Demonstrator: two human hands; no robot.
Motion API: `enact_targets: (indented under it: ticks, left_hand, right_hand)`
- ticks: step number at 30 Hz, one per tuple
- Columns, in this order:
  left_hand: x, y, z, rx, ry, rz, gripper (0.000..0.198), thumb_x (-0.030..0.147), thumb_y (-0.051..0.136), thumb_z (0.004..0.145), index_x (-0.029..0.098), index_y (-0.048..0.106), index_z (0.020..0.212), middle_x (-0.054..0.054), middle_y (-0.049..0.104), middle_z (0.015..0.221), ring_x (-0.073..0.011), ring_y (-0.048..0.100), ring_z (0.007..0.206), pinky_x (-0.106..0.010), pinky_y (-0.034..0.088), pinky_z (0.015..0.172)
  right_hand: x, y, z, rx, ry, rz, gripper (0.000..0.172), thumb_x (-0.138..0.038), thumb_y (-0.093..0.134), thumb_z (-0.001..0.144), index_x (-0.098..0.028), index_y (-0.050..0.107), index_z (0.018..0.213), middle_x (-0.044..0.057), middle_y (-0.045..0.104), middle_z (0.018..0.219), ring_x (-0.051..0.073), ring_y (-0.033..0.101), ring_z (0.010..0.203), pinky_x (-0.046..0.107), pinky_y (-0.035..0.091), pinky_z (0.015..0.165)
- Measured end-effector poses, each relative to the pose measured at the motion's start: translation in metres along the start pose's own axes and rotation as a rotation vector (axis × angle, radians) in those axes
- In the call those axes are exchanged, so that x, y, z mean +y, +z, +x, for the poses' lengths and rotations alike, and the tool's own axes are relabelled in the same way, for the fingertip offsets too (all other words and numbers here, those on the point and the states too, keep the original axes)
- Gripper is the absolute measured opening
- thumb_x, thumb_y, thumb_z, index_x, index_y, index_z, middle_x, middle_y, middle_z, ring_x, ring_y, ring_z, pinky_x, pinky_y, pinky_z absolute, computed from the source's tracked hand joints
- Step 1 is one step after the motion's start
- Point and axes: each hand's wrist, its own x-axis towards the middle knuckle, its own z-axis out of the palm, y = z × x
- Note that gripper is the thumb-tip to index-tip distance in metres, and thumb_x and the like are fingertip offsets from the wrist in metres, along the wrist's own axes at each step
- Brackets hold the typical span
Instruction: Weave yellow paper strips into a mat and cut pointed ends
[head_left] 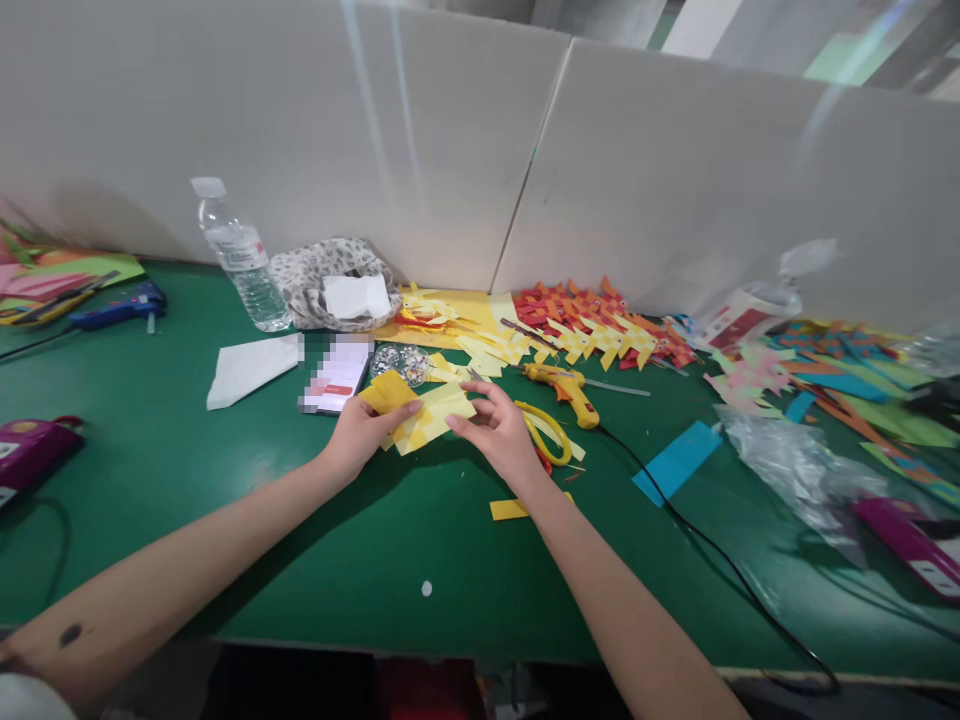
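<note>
My left hand [358,438] is closed on a woven piece of yellow paper [429,418] in two shades, its thumb lying over the front. At the paper's right end, my right hand [501,442] pinches the edge between thumb and fingers. The paper is held a little above the green table. Just right of my right hand lie yellow-handled scissors [553,430], partly hidden by it. Beyond them a yellow glue gun [564,388] rests with a clear glue stick in its back. A short yellow paper strip [510,510] is near my right wrist.
A water bottle [244,255], phone [337,374] and container of small beads or eyes [400,364] stand left of centre. Folded red and yellow paper pieces [585,315] line the wall. The glue gun's black cord [697,540] crosses the right side, by a blue paper strip [679,462].
</note>
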Motion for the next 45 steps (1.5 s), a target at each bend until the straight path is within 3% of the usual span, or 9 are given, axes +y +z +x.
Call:
enact_targets:
  ticks: [14,21,26,34,45]
  left_hand:
    - [0.0009,0.0026,-0.0034,0.012,0.025,0.06,0.039,0.043,0.08,0.056,0.016,0.07,0.082,-0.006,0.073,0.086,-0.0197,0.067,0.074,-0.027,0.054,0.064]
    - [0.0012,0.0027,-0.0044,0.017,0.037,0.08,0.04,0.046,0.078,0.056,0.016,0.07,0.083,-0.006,0.073,0.087,-0.0203,0.067,0.076,-0.027,0.053,0.064]
    - [0.0015,0.0042,-0.0057,0.004,0.045,0.147,0.035,0.043,0.078,0.058,0.016,0.07,0.079,-0.004,0.072,0.08,-0.0176,0.065,0.07,-0.025,0.051,0.061]
    - [0.0035,0.0054,-0.0058,0.009,0.06,0.168,0.032,0.041,0.077,0.06,0.016,0.069,0.078,-0.004,0.072,0.079,-0.0174,0.065,0.069,-0.026,0.051,0.062]
    - [0.003,0.0054,-0.0054,0.016,0.061,0.148,0.032,0.041,0.077,0.059,0.016,0.069,0.078,-0.004,0.072,0.08,-0.018,0.065,0.07,-0.027,0.051,0.063]
  right_hand:
    - [0.0033,-0.0013,0.0012,0.048,0.008,-0.033,0.045,-0.033,0.076,0.06,-0.022,0.054,0.097,-0.004,0.063,0.067,0.014,0.061,0.058,0.032,0.052,0.064]
    - [0.0017,0.0011,-0.0003,-0.029,0.022,0.046,0.053,-0.03,0.077,0.059,-0.025,0.051,0.104,-0.001,0.068,0.081,0.018,0.066,0.074,0.035,0.053,0.074]
    - [0.0027,0.0035,-0.0035,-0.081,0.033,0.032,0.06,-0.029,0.078,0.059,-0.025,0.049,0.111,0.0,0.068,0.081,0.02,0.067,0.075,0.035,0.054,0.072]
    - [0.0027,0.0035,-0.0015,-0.008,0.045,0.014,0.06,-0.033,0.079,0.058,-0.024,0.051,0.111,-0.003,0.066,0.067,0.017,0.064,0.059,0.034,0.055,0.063]
    - [-0.0042,0.0034,-0.0004,0.054,0.049,-0.024,0.053,-0.04,0.076,0.062,-0.024,0.054,0.106,-0.002,0.067,0.066,0.018,0.065,0.058,0.035,0.057,0.065]
